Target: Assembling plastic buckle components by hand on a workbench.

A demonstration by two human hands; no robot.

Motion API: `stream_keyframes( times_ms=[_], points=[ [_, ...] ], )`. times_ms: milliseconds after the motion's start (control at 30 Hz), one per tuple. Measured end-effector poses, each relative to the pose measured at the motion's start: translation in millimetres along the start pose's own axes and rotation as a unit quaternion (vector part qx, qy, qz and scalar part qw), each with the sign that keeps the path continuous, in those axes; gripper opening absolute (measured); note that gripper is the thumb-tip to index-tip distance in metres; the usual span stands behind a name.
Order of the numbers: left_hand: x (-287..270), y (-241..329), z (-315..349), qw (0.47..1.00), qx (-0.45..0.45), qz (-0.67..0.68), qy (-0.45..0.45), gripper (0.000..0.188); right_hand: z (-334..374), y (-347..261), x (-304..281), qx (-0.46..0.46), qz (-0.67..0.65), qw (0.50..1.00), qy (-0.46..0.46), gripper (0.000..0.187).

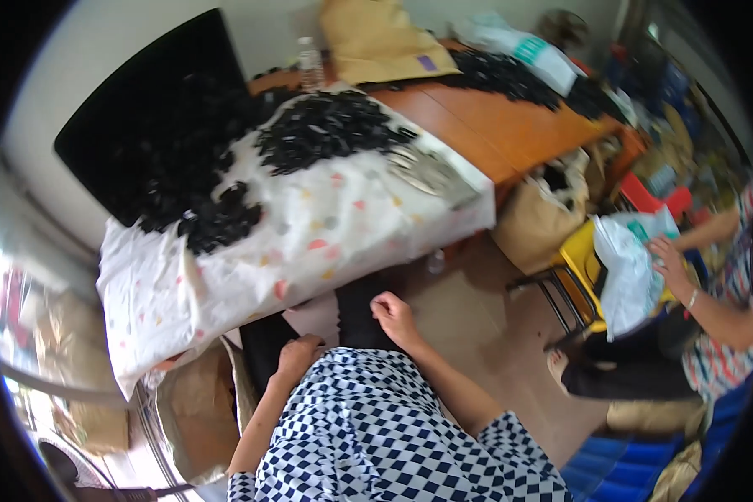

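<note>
A blue-and-white checked garment (360, 418) is seen nearest the camera, with the 2 forearms held along its sides. The left hand (297, 358) is rested low at the garment's front edge; its fingertips are partly hidden, so whether anything is gripped there cannot be told. The right hand (396, 320) is raised over the dark lap (356, 311), its fingers curled loosely together. Between the 2 hands, just below the table edge, a pale pink piece (316, 318) with a jagged edge is laid over the lap; whether it is touched by the left hand cannot be told.

Beyond, a table is covered by a white patterned cloth (301, 217), on which 2 heaps of small black pieces are spread: a middle heap (322, 130) and a left heap (217, 213). Blurred silvery items (418, 171) are placed beside the middle heap. At the right, a white plastic bag (623, 284) on a yellow stool (579, 251) is handled by a co-worker's hands (668, 263).
</note>
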State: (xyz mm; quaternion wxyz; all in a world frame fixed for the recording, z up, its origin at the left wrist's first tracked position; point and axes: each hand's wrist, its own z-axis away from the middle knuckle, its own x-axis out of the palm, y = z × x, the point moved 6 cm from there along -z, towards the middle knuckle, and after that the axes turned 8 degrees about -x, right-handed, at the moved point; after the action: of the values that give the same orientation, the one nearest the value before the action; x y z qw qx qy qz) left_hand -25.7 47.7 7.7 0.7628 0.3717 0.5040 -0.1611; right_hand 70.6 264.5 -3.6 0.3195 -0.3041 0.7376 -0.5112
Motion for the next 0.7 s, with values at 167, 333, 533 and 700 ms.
stream_keyframes(
  times_ms=[167, 333, 533, 700],
  points=[
    [-0.2, 2.6, 8.4, 1.000, -0.014, 0.011, 0.019, 0.025, 2.3, -29.0, 1.2, -0.068, 0.055, 0.996, -0.009, 0.007],
    [-4.4, -2.1, 8.0, 0.999, 0.025, 0.032, 0.035, 0.023, -34.9, -126.0, 17.2, -0.226, 0.098, 0.968, -0.037, 0.005],
    [5.0, -2.1, 5.2, 0.998, 0.048, 0.019, 0.043, 0.022, -157.6, -121.5, -10.1, -0.323, 0.462, 0.826, 0.005, 0.033],
    [-5.7, -3.0, 3.0, 0.997, 0.019, 0.071, -0.010, 0.025, -242.1, -85.9, -66.3, -0.296, 0.605, 0.738, -0.039, 0.034]
  ],
)
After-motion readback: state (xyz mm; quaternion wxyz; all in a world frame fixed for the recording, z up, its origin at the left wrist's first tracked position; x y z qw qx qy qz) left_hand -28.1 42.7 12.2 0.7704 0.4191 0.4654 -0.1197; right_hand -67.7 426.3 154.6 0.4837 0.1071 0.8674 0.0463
